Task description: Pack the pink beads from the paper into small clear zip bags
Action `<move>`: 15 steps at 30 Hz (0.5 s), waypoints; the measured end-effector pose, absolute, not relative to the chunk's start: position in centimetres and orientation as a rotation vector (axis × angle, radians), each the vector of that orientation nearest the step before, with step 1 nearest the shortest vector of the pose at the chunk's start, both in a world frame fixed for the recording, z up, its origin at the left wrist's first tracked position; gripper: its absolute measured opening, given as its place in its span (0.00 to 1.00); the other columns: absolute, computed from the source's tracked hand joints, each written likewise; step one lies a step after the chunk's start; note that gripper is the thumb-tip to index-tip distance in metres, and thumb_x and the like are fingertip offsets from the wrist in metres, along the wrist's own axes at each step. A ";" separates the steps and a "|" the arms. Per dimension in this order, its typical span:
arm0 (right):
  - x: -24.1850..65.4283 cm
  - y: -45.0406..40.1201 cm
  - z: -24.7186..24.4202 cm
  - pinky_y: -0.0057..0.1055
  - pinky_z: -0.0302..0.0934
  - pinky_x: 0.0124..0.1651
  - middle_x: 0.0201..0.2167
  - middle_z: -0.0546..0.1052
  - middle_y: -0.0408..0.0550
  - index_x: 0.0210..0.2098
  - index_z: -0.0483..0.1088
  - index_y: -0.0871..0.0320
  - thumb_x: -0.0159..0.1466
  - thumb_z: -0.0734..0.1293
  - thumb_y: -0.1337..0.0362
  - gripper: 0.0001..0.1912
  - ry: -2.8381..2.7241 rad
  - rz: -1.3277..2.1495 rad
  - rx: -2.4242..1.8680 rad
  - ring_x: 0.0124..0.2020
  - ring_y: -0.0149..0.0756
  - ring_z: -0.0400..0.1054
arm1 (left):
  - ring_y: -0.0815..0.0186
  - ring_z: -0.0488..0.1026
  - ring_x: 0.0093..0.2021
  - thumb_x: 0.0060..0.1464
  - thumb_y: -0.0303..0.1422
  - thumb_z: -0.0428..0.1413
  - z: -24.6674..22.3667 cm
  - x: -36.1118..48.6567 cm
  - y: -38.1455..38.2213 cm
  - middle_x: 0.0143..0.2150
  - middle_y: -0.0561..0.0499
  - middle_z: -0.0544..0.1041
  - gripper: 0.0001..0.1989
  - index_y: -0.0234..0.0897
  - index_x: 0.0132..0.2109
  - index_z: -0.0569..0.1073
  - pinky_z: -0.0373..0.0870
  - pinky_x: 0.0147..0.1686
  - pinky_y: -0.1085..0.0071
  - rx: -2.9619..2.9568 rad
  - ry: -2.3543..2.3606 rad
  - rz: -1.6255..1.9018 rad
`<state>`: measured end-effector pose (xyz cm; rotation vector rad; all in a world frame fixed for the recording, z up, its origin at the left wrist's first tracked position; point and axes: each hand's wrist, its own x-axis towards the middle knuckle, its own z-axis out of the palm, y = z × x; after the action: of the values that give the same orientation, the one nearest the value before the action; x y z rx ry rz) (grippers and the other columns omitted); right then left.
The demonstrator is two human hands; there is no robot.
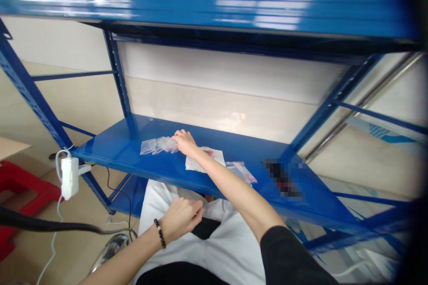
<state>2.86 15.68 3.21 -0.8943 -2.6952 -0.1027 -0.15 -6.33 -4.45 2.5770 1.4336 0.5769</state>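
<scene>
beside the white sheet, the right hand is touching clear bags, grip unclear; below it, the left hand is hanging curled closed.

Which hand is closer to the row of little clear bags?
Right. The right hand is by the right end of the row of little clear bags; the left hand is farther off, over the white trousers.

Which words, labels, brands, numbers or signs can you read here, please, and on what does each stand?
No text can be read.
White sheet: pinkish marks, too small and blurred.
Clear bags: nothing legible.
Dark object: pixelated.
Light-blue marks at far right: too blurred.
</scene>
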 end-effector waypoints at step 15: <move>5.8 13.9 7.6 0.31 0.58 0.41 0.33 0.77 0.49 0.32 0.75 0.60 0.65 0.63 0.64 0.11 -2.129 0.195 -1.029 0.35 0.36 0.68 | 0.66 0.70 0.26 0.62 0.30 0.48 -3.8 -0.9 -6.0 0.25 0.51 0.72 0.11 0.38 0.30 0.68 0.57 0.28 0.72 2.484 1.457 0.704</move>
<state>5.77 13.94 7.60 -1.0290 -2.1289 0.1952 -0.88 -5.99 -3.85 2.4844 1.4574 0.7036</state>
